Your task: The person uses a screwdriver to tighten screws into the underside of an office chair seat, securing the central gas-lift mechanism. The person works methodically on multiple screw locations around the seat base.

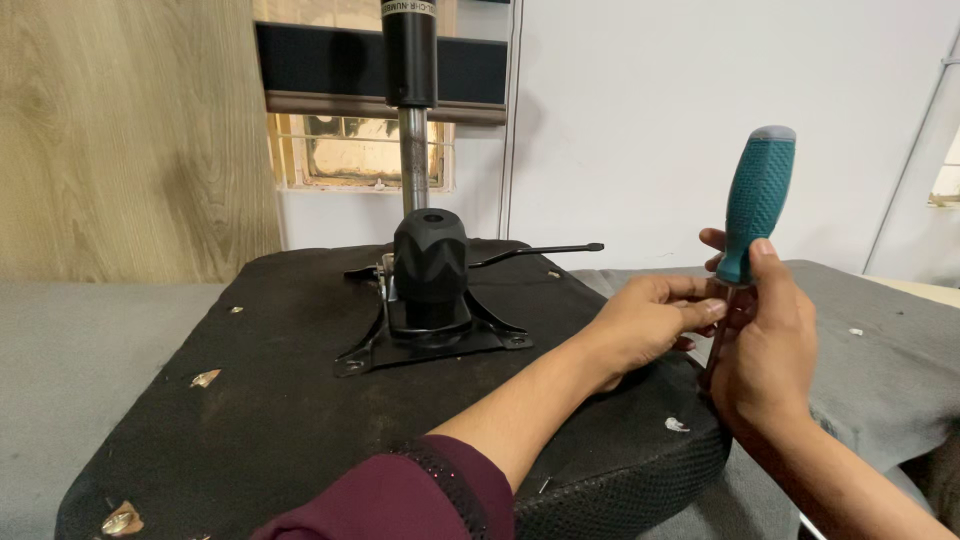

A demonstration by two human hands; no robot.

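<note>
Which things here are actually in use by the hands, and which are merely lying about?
In use:
- screwdriver with teal handle, held upright by the right hand
- left hand, fingers at the screwdriver's shaft
- upturned black chair seat under both hands

Lying about:
- black tilt mechanism with gas cylinder, untouched
- grey blanket
- window

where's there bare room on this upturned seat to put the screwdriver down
Bare room: the black seat underside between the metal mounting plate and the near-left edge, and the grey surface left of the seat. Crowded: the right edge, where left hand and right hand hold the screwdriver.
</note>
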